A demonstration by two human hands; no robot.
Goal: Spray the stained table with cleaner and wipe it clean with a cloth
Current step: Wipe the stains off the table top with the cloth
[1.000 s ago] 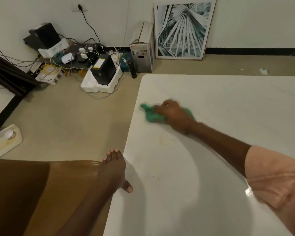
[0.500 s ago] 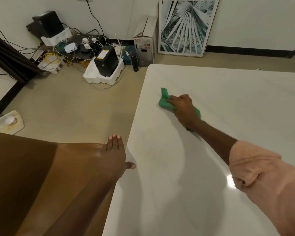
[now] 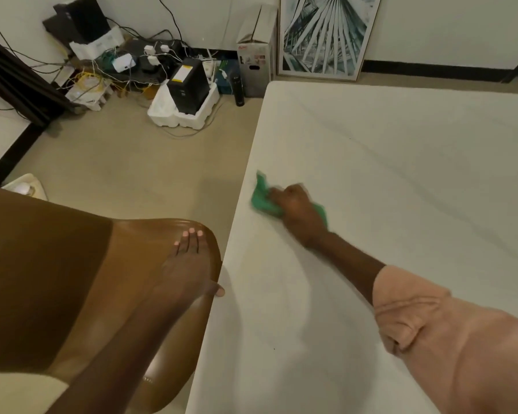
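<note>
Right hand (image 3: 299, 209) curled, left hand (image 3: 189, 264) flat

You had warm, rather dim indoor light, yellowish over everything. The white table (image 3: 401, 162) took it evenly, with only a soft sheen near its close end and no hard glare. Your right hand (image 3: 301, 209) and the green cloth (image 3: 262, 198) were smeared by motion blur, their edges unclear. A soft shadow lay under that forearm on the tabletop. Your left hand (image 3: 189, 264) was sharper, and the brown chair (image 3: 150, 264) beneath it showed dull glossy highlights. The wide lens bowed the table's edges and leaned the framed picture (image 3: 326, 34). The cables by the wall looked soft.
</note>
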